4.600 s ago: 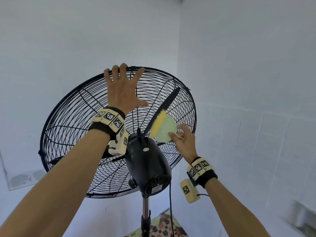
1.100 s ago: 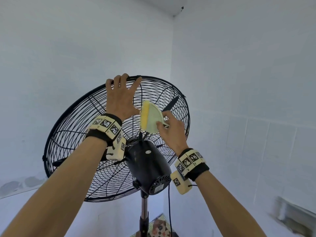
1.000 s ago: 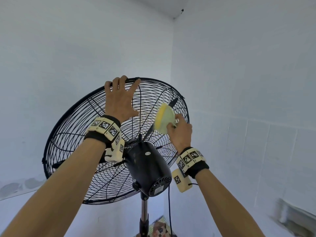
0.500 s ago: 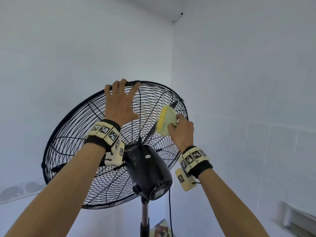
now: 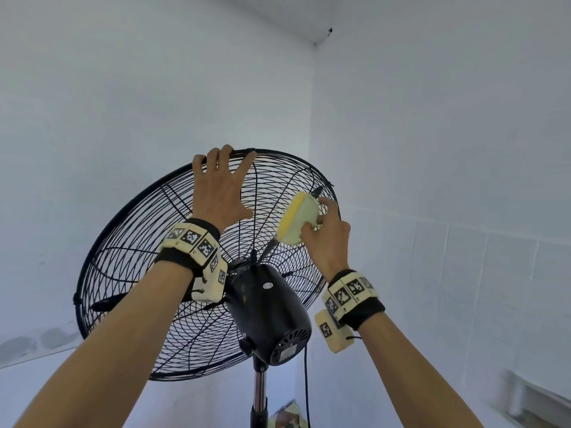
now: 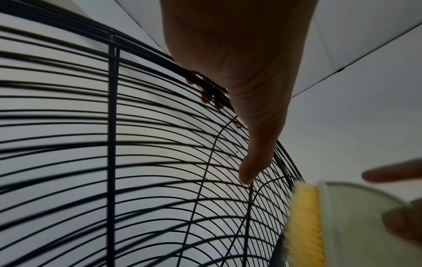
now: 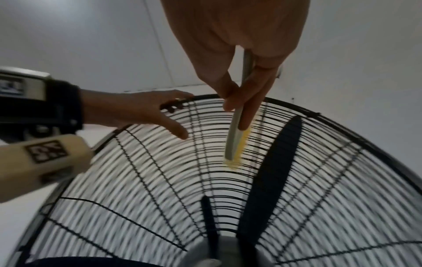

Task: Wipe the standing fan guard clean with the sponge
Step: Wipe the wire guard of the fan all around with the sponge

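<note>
The black wire fan guard faces away from me, tilted back. My left hand holds its top rim, fingers hooked over the edge and thumb spread on the wires; in the left wrist view the fingertips show through the wires. My right hand pinches a round sponge, yellow foam with a pale green back. The yellow side presses against the rear guard at the upper right, near the rim. The right wrist view shows the sponge edge-on against the wires, beside a black blade.
The black motor housing sits just below my wrists on a metal pole, with a cord hanging beside it. The fan stands in a corner between white walls. A patterned item lies by the base and a ledge is low right.
The sponge slid from beside my left thumb rightward across the guard toward the upper right rim, then stayed there. My left hand kept its hold on the top rim.
</note>
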Action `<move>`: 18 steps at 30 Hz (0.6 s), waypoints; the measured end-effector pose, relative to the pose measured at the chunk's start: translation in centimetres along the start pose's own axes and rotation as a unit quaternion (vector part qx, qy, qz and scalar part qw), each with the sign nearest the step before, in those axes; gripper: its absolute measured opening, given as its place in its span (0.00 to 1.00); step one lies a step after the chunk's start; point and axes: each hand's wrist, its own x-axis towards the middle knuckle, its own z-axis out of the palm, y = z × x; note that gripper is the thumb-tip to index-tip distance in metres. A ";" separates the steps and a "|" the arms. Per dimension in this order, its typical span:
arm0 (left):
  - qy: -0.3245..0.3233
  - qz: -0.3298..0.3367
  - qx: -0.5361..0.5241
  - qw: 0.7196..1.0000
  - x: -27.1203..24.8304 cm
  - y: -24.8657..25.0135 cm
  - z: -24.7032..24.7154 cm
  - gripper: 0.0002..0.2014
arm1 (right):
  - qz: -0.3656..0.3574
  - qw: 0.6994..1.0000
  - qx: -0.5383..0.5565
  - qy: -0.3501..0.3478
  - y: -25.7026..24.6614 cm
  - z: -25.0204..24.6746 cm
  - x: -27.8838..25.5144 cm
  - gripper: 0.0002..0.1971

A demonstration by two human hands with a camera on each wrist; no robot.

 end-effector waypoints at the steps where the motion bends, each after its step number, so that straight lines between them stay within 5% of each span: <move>1: 0.003 0.001 -0.001 1.000 0.0 0.2 0.0 0.62 | -0.012 0.999 0.033 0.008 -0.4 0.1 -0.5 0.21; 6: 0.005 0.000 0.001 1.000 -0.2 0.4 0.0 0.62 | -0.042 0.993 0.110 0.029 -1.0 2.7 -1.7 0.08; 14: 0.013 0.002 0.002 1.000 -0.2 0.6 0.0 0.62 | -0.122 0.985 0.116 0.027 -1.3 3.8 -3.1 0.14; 18: 0.018 0.000 -0.002 1.000 -0.2 0.5 0.0 0.62 | -0.074 0.972 0.210 0.081 -3.2 3.1 -2.7 0.17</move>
